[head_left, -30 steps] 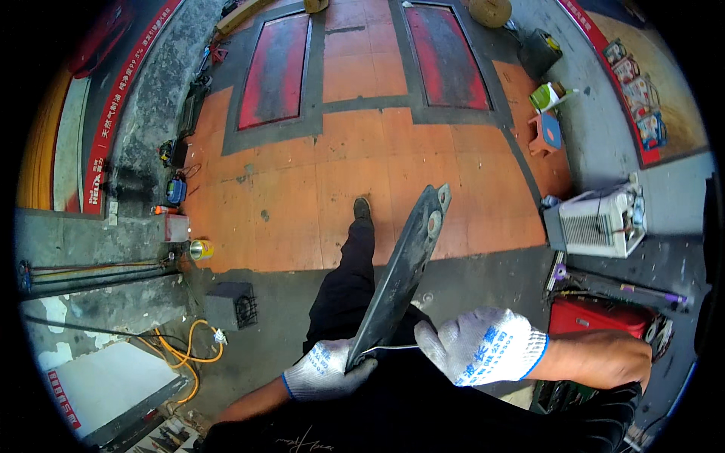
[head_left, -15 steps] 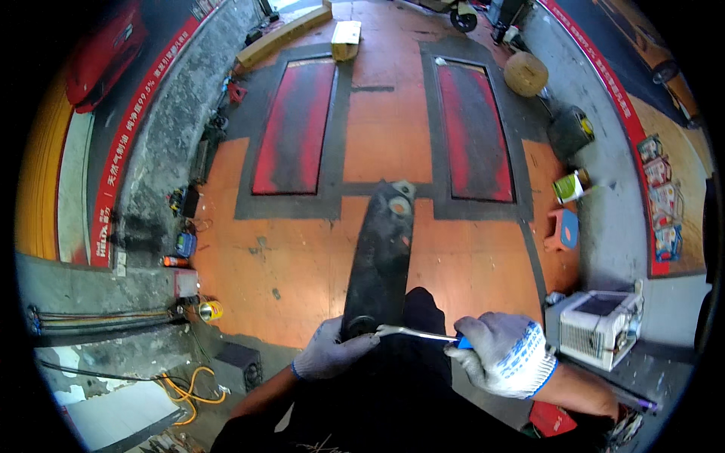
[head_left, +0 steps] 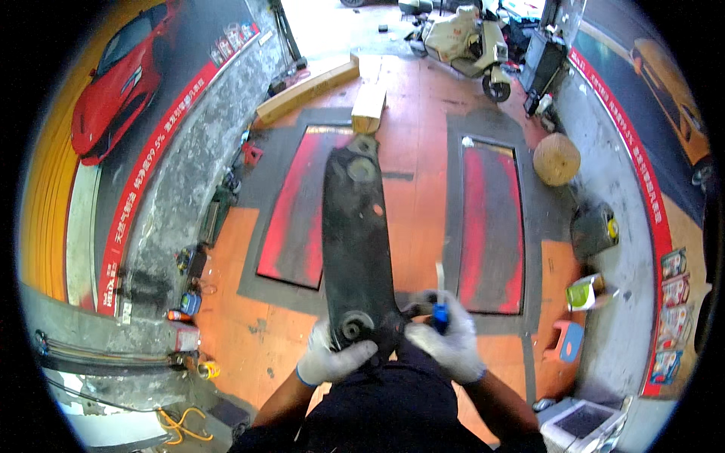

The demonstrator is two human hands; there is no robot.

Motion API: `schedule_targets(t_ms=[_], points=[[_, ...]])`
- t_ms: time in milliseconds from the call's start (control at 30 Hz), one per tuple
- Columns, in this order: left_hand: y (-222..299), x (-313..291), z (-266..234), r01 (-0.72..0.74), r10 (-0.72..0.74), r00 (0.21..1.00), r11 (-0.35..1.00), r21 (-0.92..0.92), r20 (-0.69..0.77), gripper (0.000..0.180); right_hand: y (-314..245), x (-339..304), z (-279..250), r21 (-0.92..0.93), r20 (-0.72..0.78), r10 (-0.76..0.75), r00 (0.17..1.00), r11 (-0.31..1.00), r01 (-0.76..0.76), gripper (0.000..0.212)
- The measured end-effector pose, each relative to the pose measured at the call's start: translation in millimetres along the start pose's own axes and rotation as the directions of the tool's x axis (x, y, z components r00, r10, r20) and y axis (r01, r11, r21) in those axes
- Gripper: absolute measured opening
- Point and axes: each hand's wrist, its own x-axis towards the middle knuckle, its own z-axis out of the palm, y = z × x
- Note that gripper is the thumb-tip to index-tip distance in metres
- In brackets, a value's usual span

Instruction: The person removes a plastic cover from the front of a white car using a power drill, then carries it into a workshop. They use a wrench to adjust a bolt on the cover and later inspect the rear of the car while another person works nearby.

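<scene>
A long black metal car control arm stands out ahead of me, its holed far end pointing away. Around its near end, beside a round rubber bushing, my gloved left hand is closed, thumb across the edge. My gloved right hand is closed on the blue handle of a slim metal pry tool, whose pale shaft points up and is blurred. That hand is also close against the control arm's lower right corner; whether its fingers touch the metal there cannot be made out.
Two red-and-black floor panels lie in the orange floor. Beyond are a cardboard box, a long wooden beam and a parked scooter. To the right stand a round woven stool and a small plastic stool.
The control arm has been raised and turned so its bushing faces me. My right hand has moved left to its near corner, and the pry tool swung from pointing left at the bushing to upright.
</scene>
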Motion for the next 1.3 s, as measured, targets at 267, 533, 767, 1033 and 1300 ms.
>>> schedule_targets(t_ms=[267,533,767,1033,1300], points=[[7,266,-4,0.083,-0.099,0.953,0.994,-0.068,-0.287,0.078,-49,307,-35,0.399,0.508,0.200,0.838,0.807,-0.435,0.056],[64,616,2,-0.080,-0.105,0.882,0.928,-0.365,-0.460,0.059,-76,659,-90,0.207,0.461,0.139,0.877,0.944,-0.258,0.059],[186,906,-31,-0.121,0.129,0.976,0.991,0.054,-0.175,0.043,-233,908,-164,0.472,0.430,0.008,0.903,0.850,-0.233,0.032],[163,1279,-64,0.156,0.051,0.943,0.805,-0.572,0.330,0.045,-287,1248,-249,0.370,0.202,-0.080,0.976,0.929,0.000,0.050],[169,1696,-136,0.188,-0.207,0.978,0.914,-0.360,-0.017,0.025,-344,1636,-361,0.100,0.146,-0.293,0.945,0.955,0.280,0.057]])
